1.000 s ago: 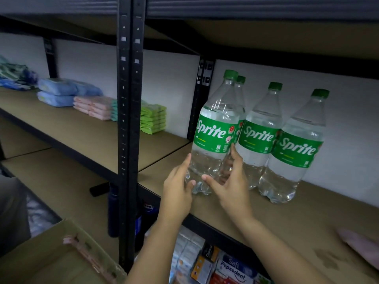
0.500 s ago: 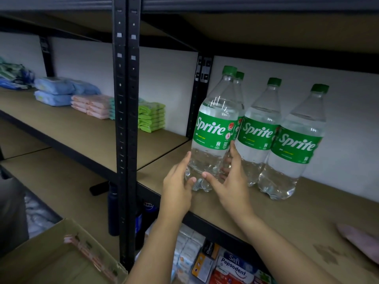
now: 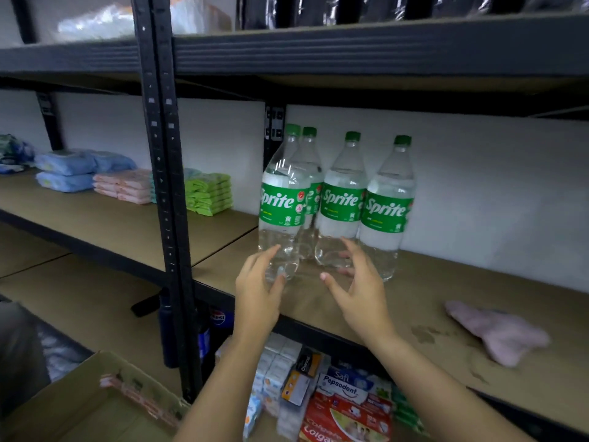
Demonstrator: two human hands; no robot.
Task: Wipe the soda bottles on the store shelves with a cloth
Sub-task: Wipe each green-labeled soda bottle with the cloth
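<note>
Bottles (image 3: 341, 202) lined up at shelf (image 3: 414, 291) back; your left hand (image 3: 258, 288) looks to touch the front one, fingers loose, right hand (image 3: 357, 282) spread, empty; cloth (image 3: 497, 333) parked right, within reach

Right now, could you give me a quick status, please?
Both hands open: left hand, right hand. Front Sprite bottle upright, unheld. Cloth lying aside on shelf.

Clear bottles (image 3: 341, 205) with green labels; pink cloth (image 3: 497, 331).
</note>
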